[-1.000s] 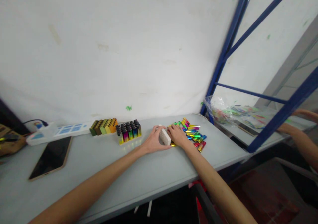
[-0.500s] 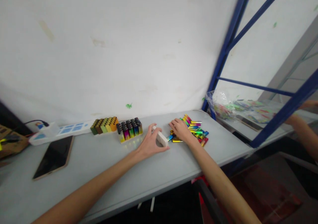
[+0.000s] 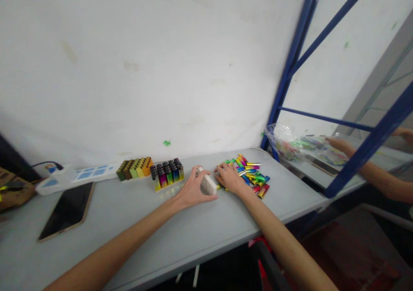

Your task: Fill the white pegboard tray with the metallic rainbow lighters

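My left hand [image 3: 191,191] is wrapped round a white block-like holder [image 3: 209,184], its thumb at the near end and fingers at the far end. Close to that holder's right side, my right hand [image 3: 228,177] rests with bent fingers at the left edge of a pile of shiny, coloured metallic tubes [image 3: 254,175]. Whatever lies under those fingertips is hidden. To the left of my left hand stands a set of upright coloured tubes with black tops [image 3: 167,173]. Beside it is a block of upright yellow, green and orange tubes [image 3: 134,169].
A phone [image 3: 67,209] lies at the left, in front of a white power strip [image 3: 80,177]. Blue metal posts [image 3: 287,78] rise at the right. Beyond them are clear plastic bags [image 3: 284,140], another phone [image 3: 322,165] and another person's arm [image 3: 374,170].
My right hand has shifted left and slightly down, nearer the white holder. My left hand still grips the holder. The other person's hand has reached further left over the bags.
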